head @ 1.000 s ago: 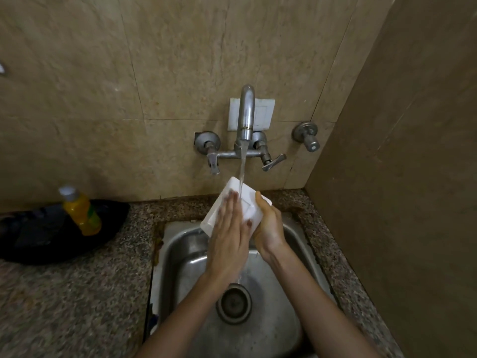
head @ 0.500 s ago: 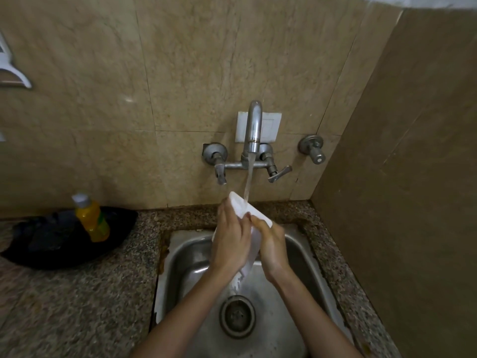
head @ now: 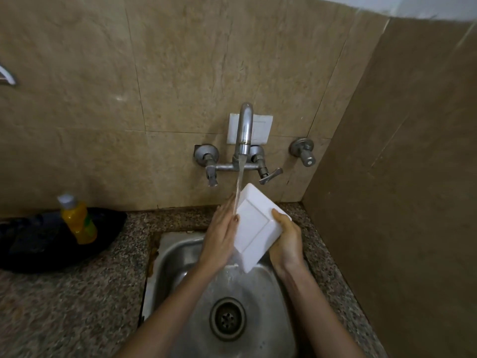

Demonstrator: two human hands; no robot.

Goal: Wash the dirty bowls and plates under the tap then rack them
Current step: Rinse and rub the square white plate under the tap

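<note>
A white square bowl (head: 254,228) is held upside down and tilted over the steel sink (head: 178,257), its flat base facing me. My right hand (head: 286,241) grips its right edge, thumb on the base. My left hand (head: 222,233) lies flat with straight fingers against the bowl's left side. Water runs from the wall tap (head: 244,135) onto the bowl's upper left edge and my left fingers, then spills into the sink.
A yellow bottle (head: 78,219) with a grey cap stands against a black tray (head: 31,244) on the granite counter (head: 64,306) at left. A tiled side wall (head: 400,177) closes in on the right. The drain (head: 227,319) sits below the hands.
The bowl has been turned so its base now faces me. My left hand slid from the bowl's face to its left side. The camera tilted up a little.
</note>
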